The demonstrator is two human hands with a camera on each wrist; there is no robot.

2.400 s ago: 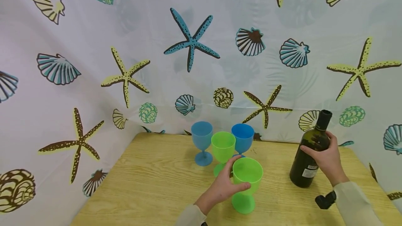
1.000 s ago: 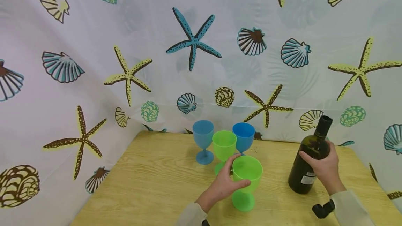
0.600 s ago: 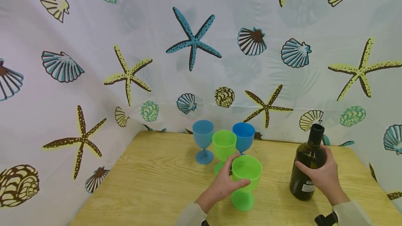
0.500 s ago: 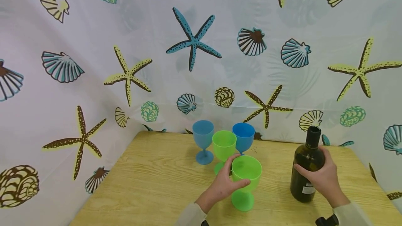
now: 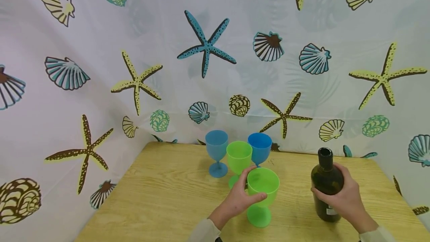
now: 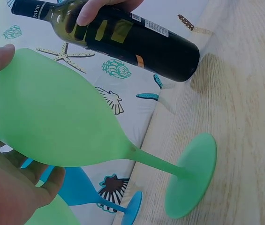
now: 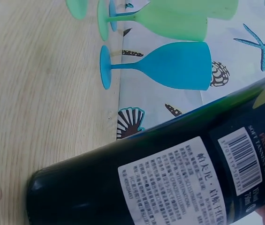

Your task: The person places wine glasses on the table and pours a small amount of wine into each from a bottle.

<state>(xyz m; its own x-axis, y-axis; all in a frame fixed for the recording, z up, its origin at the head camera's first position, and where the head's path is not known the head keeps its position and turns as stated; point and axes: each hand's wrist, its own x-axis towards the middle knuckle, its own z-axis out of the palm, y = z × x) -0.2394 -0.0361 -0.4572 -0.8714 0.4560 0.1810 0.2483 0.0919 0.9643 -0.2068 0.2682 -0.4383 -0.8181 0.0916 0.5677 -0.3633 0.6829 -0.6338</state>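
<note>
My left hand [image 5: 236, 199] holds the bowl of a green plastic goblet [image 5: 263, 182], thumb on the near side and fingers on the far side. The goblet stands upright on the table, its round foot [image 6: 193, 178] plain in the left wrist view. To the right, my right hand [image 5: 347, 199] grips a dark wine bottle [image 5: 326, 180] around its body. The bottle's open mouth tips slightly toward the camera, and its white back label [image 7: 174, 185] fills much of the right wrist view. Whether its base touches the table I cannot tell. Bottle and goblet are apart.
Behind the held goblet stand a second green goblet [image 5: 239, 156], a lighter blue goblet [image 5: 216, 145] and a brighter blue goblet [image 5: 260, 145], close together. The wood-grain table [image 5: 151, 197] meets a shell-and-starfish patterned curtain [image 5: 215, 92] at the back and sides.
My right hand has brought the bottle nearer, its neck swinging left and toward the camera from a rightward lean. My left hand and its goblet have stayed in place.
</note>
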